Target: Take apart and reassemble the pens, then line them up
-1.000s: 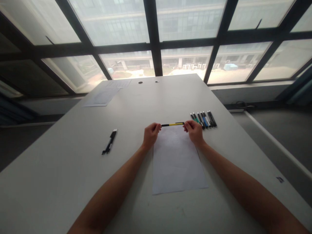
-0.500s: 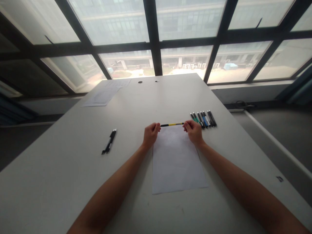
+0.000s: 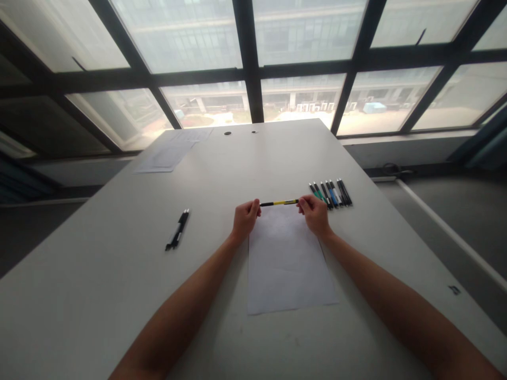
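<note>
Between my two hands a yellow and black pen [image 3: 279, 202] is held level, just above the far edge of a blank white sheet of paper [image 3: 291, 269]. My left hand [image 3: 246, 217] pinches its left end, where the black grip is. The other end, with the clip, sits between the closed fingers of my right hand [image 3: 312, 212]. Both tips of the pen are hidden by my fingers. Beyond my right hand lies a row of several pens [image 3: 331, 193], with black, green, blue and white parts.
To the left, a small group of black pens [image 3: 178, 230] lies on the white table [image 3: 222, 327]. Papers [image 3: 168, 153] rest at the far left corner. Two round holes are near the far edge, and a small dark mark [image 3: 454, 290] is at the right edge.
The pen has rolled slightly about its length, so its clip side shows differently. Both hands stay in nearly the same place.
</note>
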### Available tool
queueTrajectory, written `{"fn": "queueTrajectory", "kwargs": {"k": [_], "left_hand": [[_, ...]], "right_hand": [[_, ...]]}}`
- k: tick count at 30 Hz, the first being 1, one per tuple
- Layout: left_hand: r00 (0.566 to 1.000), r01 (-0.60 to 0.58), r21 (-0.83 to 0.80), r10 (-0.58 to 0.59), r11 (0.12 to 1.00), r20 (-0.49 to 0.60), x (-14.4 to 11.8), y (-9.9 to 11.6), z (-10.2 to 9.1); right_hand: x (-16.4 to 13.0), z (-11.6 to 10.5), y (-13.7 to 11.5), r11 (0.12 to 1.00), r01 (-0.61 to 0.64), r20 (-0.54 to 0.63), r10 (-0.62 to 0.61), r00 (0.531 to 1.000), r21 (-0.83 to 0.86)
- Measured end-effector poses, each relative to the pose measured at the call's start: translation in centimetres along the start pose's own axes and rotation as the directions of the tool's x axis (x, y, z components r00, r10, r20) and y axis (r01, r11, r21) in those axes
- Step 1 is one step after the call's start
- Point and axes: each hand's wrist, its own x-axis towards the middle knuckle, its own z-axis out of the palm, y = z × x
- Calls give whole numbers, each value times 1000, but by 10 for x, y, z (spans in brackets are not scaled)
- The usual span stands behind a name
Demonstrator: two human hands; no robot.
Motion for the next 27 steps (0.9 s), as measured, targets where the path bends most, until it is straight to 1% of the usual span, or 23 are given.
{"fn": "queueTrajectory", "kwargs": {"k": [8,17,27], "left_hand": [[1000,10,14,-11,1000,8,-1,2,0],[1000,23,-7,-23,1000,9,0,3,0],[996,76,-42,-74,996,39,-1,0,0]], "right_hand": [[-1,0,1,1000,6,9,-6,1000,-2],[-2,0,-1,1000,4,24,-4,1000,-3],[-2,0,-1,1000,8,33,-8,999,-15]]}}
